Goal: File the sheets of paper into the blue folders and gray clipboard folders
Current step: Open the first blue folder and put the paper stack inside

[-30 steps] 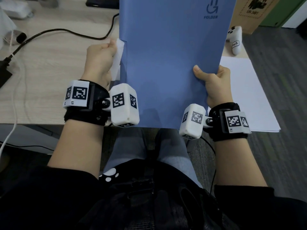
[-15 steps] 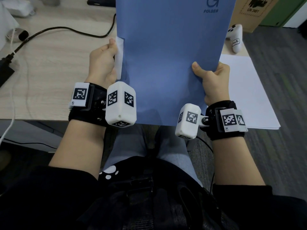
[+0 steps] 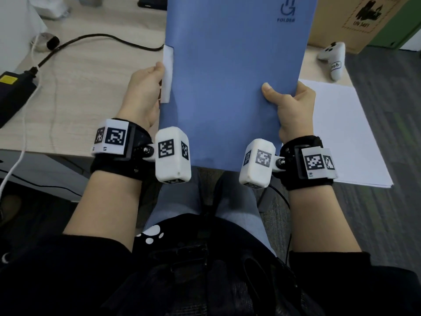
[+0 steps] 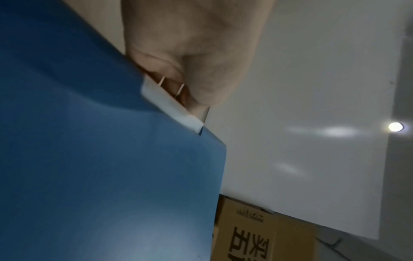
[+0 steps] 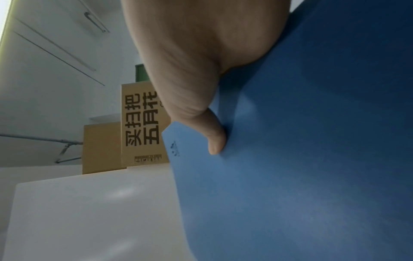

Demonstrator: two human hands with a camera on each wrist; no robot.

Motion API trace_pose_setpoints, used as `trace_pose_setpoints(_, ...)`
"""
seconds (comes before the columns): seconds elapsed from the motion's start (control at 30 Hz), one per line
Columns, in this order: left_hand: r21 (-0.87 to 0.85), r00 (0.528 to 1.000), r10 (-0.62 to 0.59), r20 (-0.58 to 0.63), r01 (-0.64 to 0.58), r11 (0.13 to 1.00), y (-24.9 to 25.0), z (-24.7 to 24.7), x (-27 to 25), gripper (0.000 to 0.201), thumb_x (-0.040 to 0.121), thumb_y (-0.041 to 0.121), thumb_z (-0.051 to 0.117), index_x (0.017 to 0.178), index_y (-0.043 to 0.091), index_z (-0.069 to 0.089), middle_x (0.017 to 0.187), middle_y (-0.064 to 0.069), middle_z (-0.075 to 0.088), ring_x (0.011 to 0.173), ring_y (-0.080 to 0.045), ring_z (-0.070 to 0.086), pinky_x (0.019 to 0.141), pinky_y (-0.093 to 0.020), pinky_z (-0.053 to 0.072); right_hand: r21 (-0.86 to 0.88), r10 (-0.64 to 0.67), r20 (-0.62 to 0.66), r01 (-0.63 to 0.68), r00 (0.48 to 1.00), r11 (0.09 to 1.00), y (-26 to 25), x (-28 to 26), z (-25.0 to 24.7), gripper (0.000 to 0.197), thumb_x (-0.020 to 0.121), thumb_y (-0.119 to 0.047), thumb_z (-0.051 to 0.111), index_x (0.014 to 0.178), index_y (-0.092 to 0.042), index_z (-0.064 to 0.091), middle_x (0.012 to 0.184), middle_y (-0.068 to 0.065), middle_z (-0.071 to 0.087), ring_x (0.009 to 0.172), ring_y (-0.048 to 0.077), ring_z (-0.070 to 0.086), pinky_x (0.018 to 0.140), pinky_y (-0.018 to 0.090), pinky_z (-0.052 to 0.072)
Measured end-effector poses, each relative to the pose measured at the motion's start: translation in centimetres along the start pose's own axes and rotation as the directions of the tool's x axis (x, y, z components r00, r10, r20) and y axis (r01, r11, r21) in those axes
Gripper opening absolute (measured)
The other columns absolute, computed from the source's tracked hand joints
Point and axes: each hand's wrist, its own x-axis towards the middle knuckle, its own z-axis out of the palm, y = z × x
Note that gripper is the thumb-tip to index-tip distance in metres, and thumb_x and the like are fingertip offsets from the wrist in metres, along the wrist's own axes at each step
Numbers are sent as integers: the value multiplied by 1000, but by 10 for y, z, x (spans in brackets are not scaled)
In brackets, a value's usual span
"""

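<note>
Blue folder (image 3: pixel 230 76) held upright at centre frame, above the lap. Left hand (image 3: pixel 143 94) curled on its left edge, pinching the white tab (image 3: pixel 168 74); right hand (image 3: pixel 289 110) curled on the right edge, thumb across the cover. Stack of paper (image 3: pixel 341 133) lying at right on the desk (image 3: pixel 79 87). Likely risk: contents sliding out the lower edge, or the cover buckling, if either grip loosened.

The blue folder (image 3: pixel 232 83) and both hands have shifted slightly toward the person.
</note>
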Motion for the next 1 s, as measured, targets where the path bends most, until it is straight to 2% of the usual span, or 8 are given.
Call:
trace_pose_setpoints(0.17, 183, 998, -67, -19, 69, 981, -10, -36, -9, 25, 96, 13, 44, 82, 22, 63, 69, 9, 64, 46, 2, 55, 47, -14, 39, 19, 88, -12, -88, 996, 996, 7, 9, 33, 22, 77, 6, 69, 98, 0, 67, 92, 7, 72, 78, 18, 70, 69, 29, 58)
trace_pose_setpoints(0.27, 188, 994, -42, -106, 61, 980, -15, -58, -3, 25, 93, 4, 45, 102, 16, 65, 75, 8, 64, 52, 2, 59, 44, -8, 40, -4, 138, -7, -138, 990, 990, 16, 17, 64, 17, 75, 6, 71, 86, -7, 66, 90, 9, 72, 79, 22, 69, 74, 36, 60)
trace_pose_setpoints(0.43, 208, 975, 47, -219, -1, 978, -20, -87, 19, 32, 90, -6, 42, 109, 11, 61, 81, 6, 62, 64, -1, 58, 56, -9, 48, -47, 182, -21, -183, 983, 982, 33, 29, 113, 33, 68, 3, 71, 99, 0, 61, 102, 17, 69, 85, 25, 67, 82, 40, 58)
trace_pose_setpoints(0.6, 299, 951, 107, -289, -16, 954, -15, -121, 54, 34, 85, -6, 42, 83, 22, 62, 84, 2, 63, 77, -12, 57, 71, -21, 46, -111, 190, -45, -194, 981, 975, 42, 48, 167, 58, 64, 4, 57, 121, 0, 53, 104, 14, 69, 92, 30, 68, 78, 39, 56)
trace_pose_setpoints(0.67, 325, 938, 104, -331, 9, 946, -13, -135, 71, 34, 85, -3, 44, 77, 26, 59, 87, 1, 63, 80, -13, 56, 72, -23, 46, -130, 193, -22, -194, 981, 972, 45, 57, 186, 58, 60, 0, 54, 118, -2, 57, 107, 13, 69, 97, 30, 68, 79, 40, 58)
trace_pose_setpoints(0.77, 363, 915, 107, -388, 45, 931, -6, -155, 97, 26, 81, 5, 48, 70, 28, 55, 83, 1, 61, 82, -15, 55, 76, -28, 46, -182, 233, 53, -220, 971, 958, 50, 73, 213, 38, 54, -5, 52, 92, -3, 59, 83, 1, 65, 73, 21, 60, 67, 29, 50)
trace_pose_setpoints(0.87, 397, 907, 124, -403, 51, 916, -1, -169, 119, 25, 85, 2, 46, 91, 17, 66, 88, 1, 60, 83, -12, 55, 75, -24, 46, -207, 276, 84, -254, 957, 945, 48, 80, 238, 14, 63, -2, 59, 72, -13, 59, 68, -1, 54, 71, 18, 47, 68, 27, 39)
trace_pose_setpoints(1.0, 436, 892, 143, -429, 65, 898, 3, -183, 148, 29, 88, 5, 46, 109, 9, 65, 93, -2, 61, 83, -13, 54, 72, -22, 42, -236, 328, 147, -288, 933, 928, 57, 94, 259, 19, 85, 2, 56, 76, -14, 51, 73, -9, 49, 65, 6, 47, 58, 16, 37)
